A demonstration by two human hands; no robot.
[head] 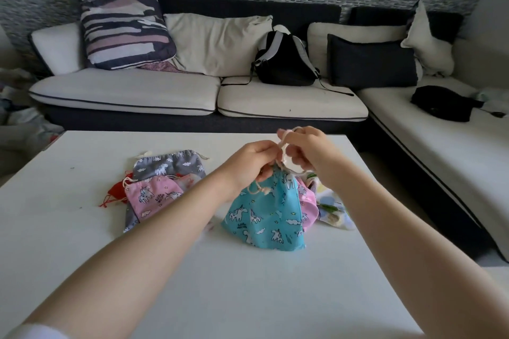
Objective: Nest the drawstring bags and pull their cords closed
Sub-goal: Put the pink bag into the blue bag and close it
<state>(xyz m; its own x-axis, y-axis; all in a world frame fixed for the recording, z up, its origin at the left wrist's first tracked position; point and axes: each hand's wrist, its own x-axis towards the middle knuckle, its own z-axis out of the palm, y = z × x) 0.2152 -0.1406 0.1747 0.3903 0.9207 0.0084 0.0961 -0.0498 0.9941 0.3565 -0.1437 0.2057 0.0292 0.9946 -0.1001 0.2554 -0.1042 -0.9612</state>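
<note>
One bag is nearly done: the blue unicorn bag (pixel 264 217), centre of the frame on the white table (pixel 82 242), has its mouth gathered tight. My left hand (pixel 249 159) pinches that puckered neck while my right hand (pixel 305 150) curls round the pale twisted cord (pixel 283 146), drawn upward. Whether anything is nested inside, I cannot tell. Left of centre lie a grey bag (pixel 168 164), a pink bag (pixel 153 195) and a red bag (pixel 117 191), all flat, soft cotton, unclosed, I judge.
</note>
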